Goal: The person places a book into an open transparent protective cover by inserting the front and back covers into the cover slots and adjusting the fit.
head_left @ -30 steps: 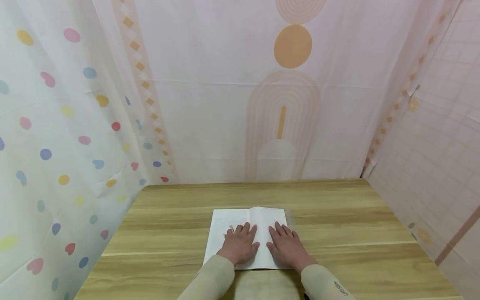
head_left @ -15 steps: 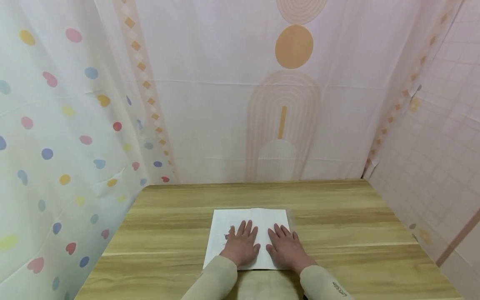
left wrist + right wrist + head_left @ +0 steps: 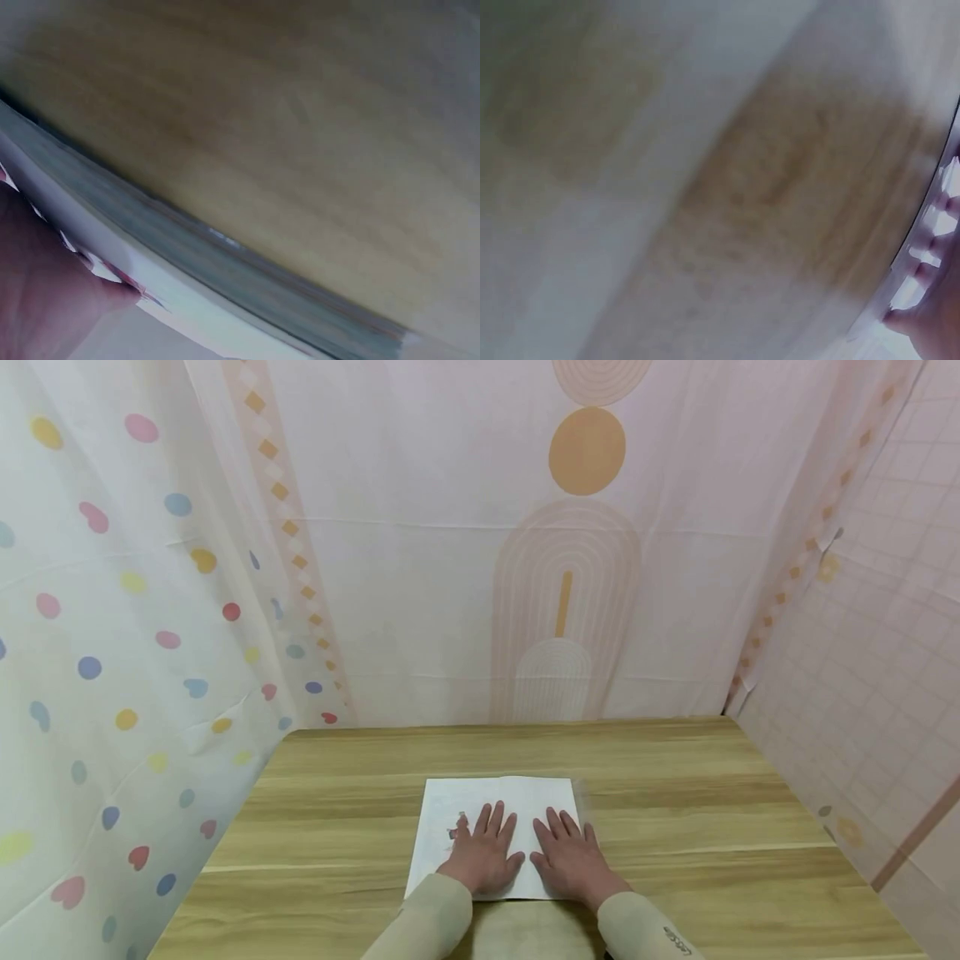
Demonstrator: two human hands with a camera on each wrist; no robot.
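Item: white book [image 3: 501, 814], lying flat on the wooden bench [image 3: 675, 802], near the middle of the front edge and well apart from the side and back edges. Its far edge runs roughly parallel with the back edge of the bench. A small dark mark shows on its left part, just beside the left fingers; too small to read.

Left hand [image 3: 482, 853]: palm down on the left half of the book, fingers straight and slightly spread, pressing flat, holding nothing. In the left wrist view the hand [image 3: 45, 292] lies on the white surface, with the stacked page edge of the book [image 3: 225, 277] above the blurred bench top [image 3: 300, 127].

Right hand [image 3: 570, 857]: palm down on the right half of the book, fingers straight and slightly spread, flat, gripping nothing. The right wrist view is heavily blurred; fingertips [image 3: 930, 247] show at the right border on the white book [image 3: 922, 289], with bench [image 3: 742, 187] beyond.

The two hands lie side by side, thumbs just beside each other, not quite touching.

Sleeves: pale beige, both forearms entering from the front edge.

Surroundings: thin patterned curtains on three sides; coloured dots at left, orange circle and arches behind, pink grid at right.
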